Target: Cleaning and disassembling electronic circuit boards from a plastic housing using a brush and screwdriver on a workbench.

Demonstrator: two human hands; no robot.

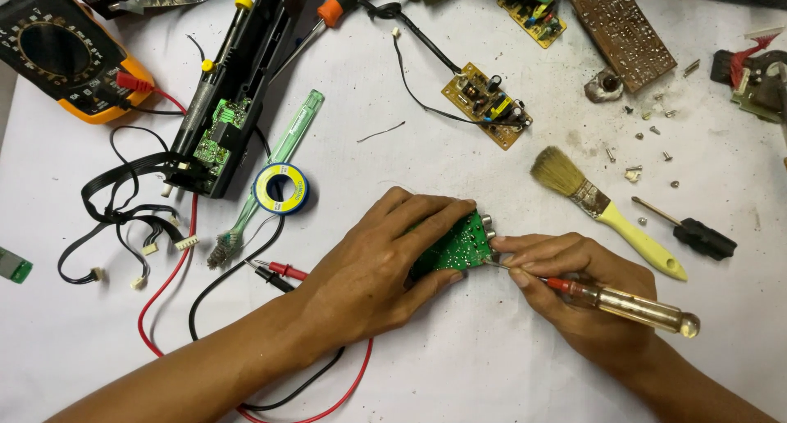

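Head view, left hand gripping green circuit board, right hand holding screwdriver

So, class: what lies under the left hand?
The left hand covers most of a green circuit board; only its right end shows. Red and black leads run beneath the wrist. The rest is hidden.

Electronics repair bench, white cloth-covered table. Giveaways: multimeter with red and black probe leads, solder spool, bare circuit boards along the top edge, loose screws. Also a cleaning brush, screwdrivers and a gutted black device with its green board exposed.
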